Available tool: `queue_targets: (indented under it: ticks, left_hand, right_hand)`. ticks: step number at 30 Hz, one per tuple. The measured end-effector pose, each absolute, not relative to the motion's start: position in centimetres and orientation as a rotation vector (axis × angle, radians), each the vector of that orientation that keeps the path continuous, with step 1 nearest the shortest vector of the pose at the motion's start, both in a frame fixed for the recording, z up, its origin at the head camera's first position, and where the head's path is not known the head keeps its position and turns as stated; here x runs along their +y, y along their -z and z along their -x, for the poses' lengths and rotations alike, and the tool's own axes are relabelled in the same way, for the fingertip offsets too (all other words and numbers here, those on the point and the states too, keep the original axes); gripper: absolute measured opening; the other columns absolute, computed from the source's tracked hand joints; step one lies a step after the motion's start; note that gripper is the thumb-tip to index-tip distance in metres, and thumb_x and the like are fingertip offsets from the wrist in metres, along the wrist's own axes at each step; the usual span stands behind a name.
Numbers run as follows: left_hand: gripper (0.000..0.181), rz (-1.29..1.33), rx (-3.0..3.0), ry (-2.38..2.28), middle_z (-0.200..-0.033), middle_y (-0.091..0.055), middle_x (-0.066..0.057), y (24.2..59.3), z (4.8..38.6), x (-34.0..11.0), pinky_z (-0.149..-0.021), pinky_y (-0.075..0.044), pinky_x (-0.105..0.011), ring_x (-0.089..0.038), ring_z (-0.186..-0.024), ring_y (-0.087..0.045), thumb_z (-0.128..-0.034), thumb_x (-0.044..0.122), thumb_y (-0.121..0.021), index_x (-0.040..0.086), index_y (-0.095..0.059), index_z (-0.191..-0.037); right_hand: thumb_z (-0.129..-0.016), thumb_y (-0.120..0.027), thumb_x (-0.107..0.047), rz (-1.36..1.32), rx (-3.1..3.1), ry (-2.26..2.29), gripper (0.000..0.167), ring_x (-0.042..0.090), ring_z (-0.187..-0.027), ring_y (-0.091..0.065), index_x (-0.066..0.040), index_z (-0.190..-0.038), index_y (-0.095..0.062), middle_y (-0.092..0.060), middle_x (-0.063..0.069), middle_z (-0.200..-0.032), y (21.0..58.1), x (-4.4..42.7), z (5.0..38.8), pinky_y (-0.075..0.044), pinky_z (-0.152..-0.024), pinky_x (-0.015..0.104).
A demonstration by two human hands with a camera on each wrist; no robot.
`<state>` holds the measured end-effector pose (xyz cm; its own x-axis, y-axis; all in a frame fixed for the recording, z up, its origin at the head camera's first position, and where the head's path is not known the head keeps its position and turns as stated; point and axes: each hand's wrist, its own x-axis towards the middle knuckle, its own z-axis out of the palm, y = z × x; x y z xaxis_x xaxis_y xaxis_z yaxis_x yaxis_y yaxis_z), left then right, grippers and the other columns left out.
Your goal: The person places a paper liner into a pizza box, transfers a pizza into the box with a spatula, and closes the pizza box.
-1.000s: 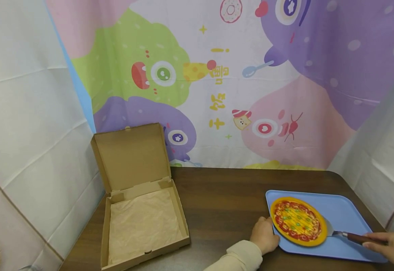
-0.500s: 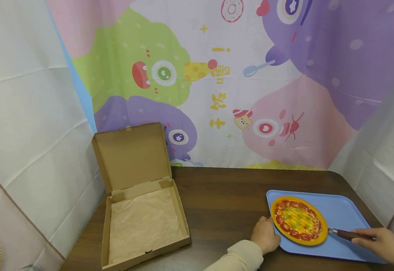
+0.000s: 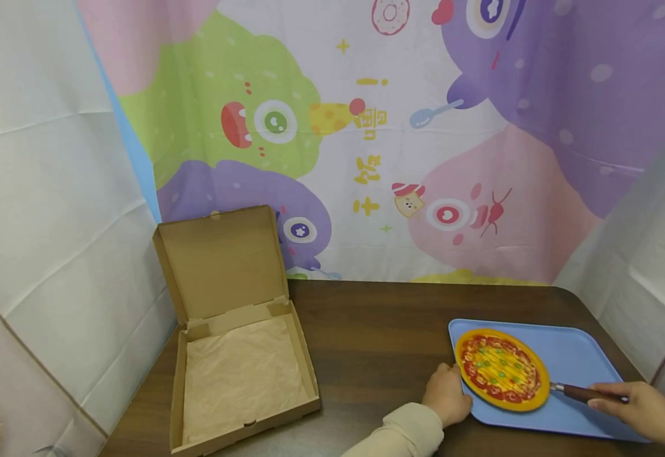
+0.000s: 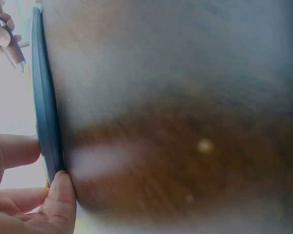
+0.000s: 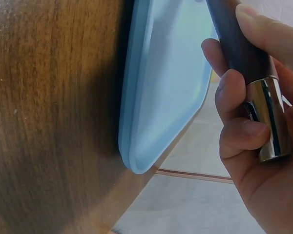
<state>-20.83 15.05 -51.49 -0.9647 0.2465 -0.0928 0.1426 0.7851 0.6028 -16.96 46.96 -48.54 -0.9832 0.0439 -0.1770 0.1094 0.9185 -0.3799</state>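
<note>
We see the right grip point(image 3: 646, 406) curled round the dark handle of a spatula point(image 3: 580, 393), thumb along the wood; the right wrist view shows a metal cap at the handle's end. The left grip point(image 3: 448, 395) pinches the near part of the left rim of a blue tray point(image 3: 572, 355), thumb on 1 side and fingers on the other.

Between the 2 grips we find the pizza point(image 3: 502, 369), over the tray's left part, with green bits on its yellow and red top. The spatula's metal neck runs up to its right edge; the blade is hidden. Whether the pizza rests on the tray or is raised, we cannot tell.

The tray lies at the right of the brown counter point(image 3: 366, 343). Well apart, to the left, stands a box point(image 3: 286, 419), its lid point(image 3: 226, 266) up and crumpled paper point(image 3: 243, 381) inside. Behind hangs a cartoon cloth point(image 3: 389, 247).
</note>
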Motion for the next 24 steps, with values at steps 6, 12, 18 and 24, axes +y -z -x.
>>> queue_targets:
  ticks: [6,12,18,24]
  left_hand:
    - [0.055,-0.303,2.801,-0.921,-0.105,-0.06,-0.003,51.47,20.9,15.05,-0.086,-0.053,-0.027,-0.015,-0.096,-0.061,-0.0781,0.022,-0.076,0.011,-0.062,-0.13]
    - [0.054,-0.317,2.823,-0.898,-0.106,-0.061,-0.003,51.36,20.85,15.06,-0.086,-0.053,-0.027,-0.016,-0.096,-0.062,-0.0788,0.022,-0.076,0.01,-0.062,-0.13]
    - [0.056,-0.305,2.826,-0.881,-0.109,-0.062,-0.004,51.25,20.8,15.11,-0.087,-0.053,-0.027,-0.016,-0.098,-0.063,-0.079,0.022,-0.076,0.01,-0.061,-0.131]
    - [0.056,-0.318,2.83,-0.893,-0.108,-0.062,-0.004,51.54,20.89,15.21,-0.086,-0.053,-0.026,-0.016,-0.096,-0.063,-0.0782,0.022,-0.076,0.01,-0.062,-0.131]
  right_hand:
    - [-0.088,-0.071,-0.037,-0.09,2.946,0.621,0.055,0.011,-0.065,-0.045,0.011,-0.113,-0.067,-0.067,0.017,-0.088,48.59,46.58,16.64,-0.03,-0.051,0.026]
    - [-0.089,-0.07,-0.036,-0.072,2.96,0.621,0.052,0.011,-0.069,-0.049,0.011,-0.112,-0.067,-0.067,0.015,-0.088,48.5,46.18,16.47,-0.03,-0.052,0.025]
    - [-0.089,-0.068,-0.041,-0.083,2.924,0.612,0.056,0.008,-0.063,-0.046,0.01,-0.114,-0.067,-0.064,0.009,-0.082,48.54,46.07,16.4,-0.035,-0.051,0.024]
    - [-0.089,-0.069,-0.035,-0.054,2.993,0.622,0.051,0.005,-0.051,-0.033,0.011,-0.112,-0.068,-0.064,0.009,-0.081,48.79,46.25,16.11,-0.029,-0.045,0.023]
